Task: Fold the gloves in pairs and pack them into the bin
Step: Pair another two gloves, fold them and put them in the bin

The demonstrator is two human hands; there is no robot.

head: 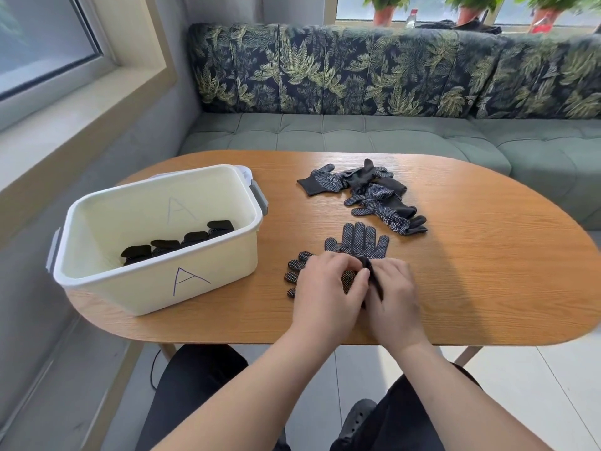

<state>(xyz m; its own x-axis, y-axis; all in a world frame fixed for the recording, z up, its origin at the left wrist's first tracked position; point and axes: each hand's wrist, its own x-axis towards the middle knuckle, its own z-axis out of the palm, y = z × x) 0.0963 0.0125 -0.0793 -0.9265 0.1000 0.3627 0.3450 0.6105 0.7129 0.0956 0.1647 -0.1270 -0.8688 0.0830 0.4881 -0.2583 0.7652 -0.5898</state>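
Observation:
Two black gloves with white dots lie on the wooden table in front of me. One glove (359, 240) points its fingers away from me; the other glove (296, 271) points its fingers left. My left hand (328, 288) and my right hand (395, 291) meet over their cuffs, and both pinch the black cuff fabric (374, 278) between them. A pile of loose gloves (374, 193) lies farther back on the table. The cream bin (224, 271), marked A, stands to the left and holds several folded glove bundles (177, 244).
The oval table (487, 255) has its near edge just under my wrists. A green bench with a leaf-print backrest (357, 70) runs behind it. A window sill (81, 102) is at the left. My knees show below the table edge.

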